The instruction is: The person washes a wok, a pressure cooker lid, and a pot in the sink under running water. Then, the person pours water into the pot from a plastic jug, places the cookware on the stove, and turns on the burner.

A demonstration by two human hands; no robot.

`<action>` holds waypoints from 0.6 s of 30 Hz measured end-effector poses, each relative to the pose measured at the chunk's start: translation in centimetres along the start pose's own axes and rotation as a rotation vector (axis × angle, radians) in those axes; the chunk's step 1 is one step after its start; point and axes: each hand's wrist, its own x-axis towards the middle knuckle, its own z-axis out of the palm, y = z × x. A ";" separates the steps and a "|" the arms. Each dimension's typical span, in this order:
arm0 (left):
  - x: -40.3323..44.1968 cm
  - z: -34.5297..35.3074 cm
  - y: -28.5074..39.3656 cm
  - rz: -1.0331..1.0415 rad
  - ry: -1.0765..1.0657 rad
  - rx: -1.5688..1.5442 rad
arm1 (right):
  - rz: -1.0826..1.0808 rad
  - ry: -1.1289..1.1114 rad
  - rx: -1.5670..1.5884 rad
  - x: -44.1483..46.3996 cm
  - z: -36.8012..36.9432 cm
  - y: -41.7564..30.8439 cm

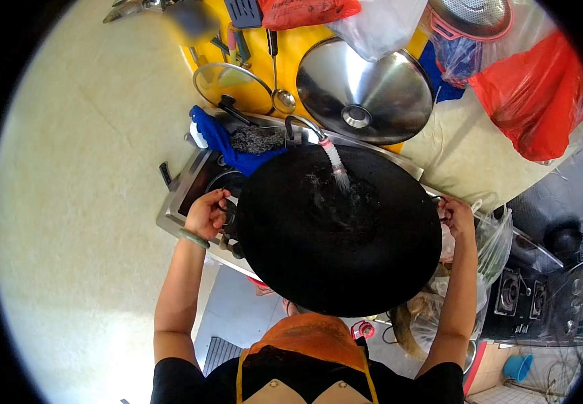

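Observation:
A large black wok (332,269) spans the middle of the head view, held over the sink (185,202). Water runs into it from the faucet (335,156), which has a pink and white hose tip. My left hand (207,214) is closed around the wok's left handle (229,219), with a green bangle (194,238) on that wrist. On the far right side, my right hand (457,217) grips the other handle, partly hidden by the fingers. The wok covers most of the sink basin.
Behind the sink hang a big metal lid (365,87), a glass lid (231,87), a ladle (283,99) and a red bag (537,94). A blue cloth (227,148) lies on the sink's back left. A gas stove (520,296) stands at right, beside plastic bags (493,242).

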 end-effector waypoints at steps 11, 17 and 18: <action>-0.2 0.2 -0.7 -0.003 -0.009 -0.026 | 0.028 0.000 -0.008 -0.6 -0.4 -0.3; -0.2 0.0 -1.0 0.001 -0.014 0.001 | 0.042 0.009 0.006 -0.7 -0.7 -0.1; -0.3 0.1 -1.0 0.004 -0.021 0.008 | 0.038 0.011 0.002 -0.7 -0.8 0.0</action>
